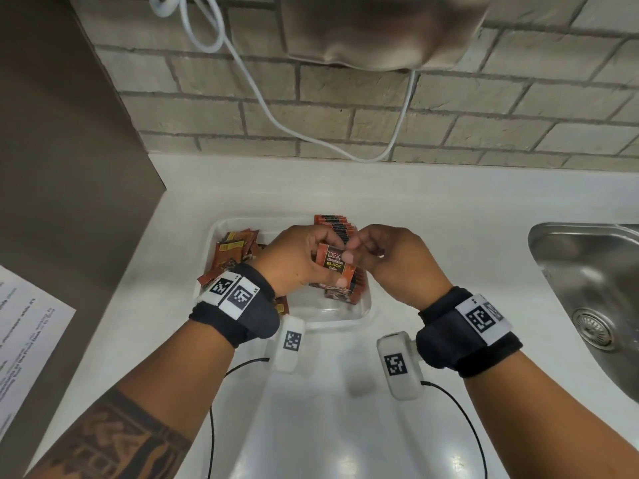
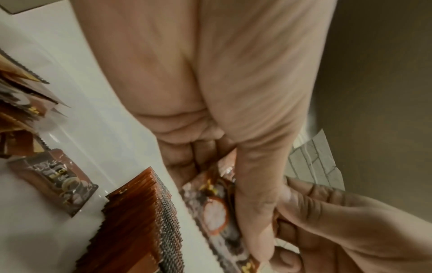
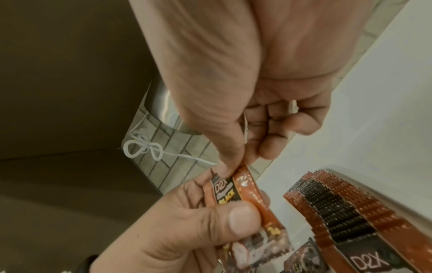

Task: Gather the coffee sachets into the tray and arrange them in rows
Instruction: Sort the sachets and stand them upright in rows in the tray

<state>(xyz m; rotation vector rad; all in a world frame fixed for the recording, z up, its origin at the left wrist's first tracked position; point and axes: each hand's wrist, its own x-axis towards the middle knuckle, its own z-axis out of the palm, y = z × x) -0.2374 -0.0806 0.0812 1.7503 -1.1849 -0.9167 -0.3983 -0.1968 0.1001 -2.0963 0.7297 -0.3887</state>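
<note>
A sheet of paper (image 1: pixel 24 344) is lying at the left edge of the white surface (image 1: pixel 432 216). The clear tray (image 1: pixel 221 233) is sitting near the surface's middle, with loose sachets (image 1: pixel 230 252) piling at its left side. The left hand (image 1: pixel 294 261) is hovering over the tray, its fingers (image 1: pixel 340 281) and thumb curling round a small stack (image 1: pixel 334 266) of sachets. The right hand (image 1: pixel 383 257) is meeting it, thumb and fingers (image 1: pixel 349 256) pinching the stack's top edge. A row (image 1: pixel 337 224) of upright sachets is standing along the tray's right side, behind and below the hands. A steel sink (image 1: pixel 594 281) is occupying the right edge.
</note>
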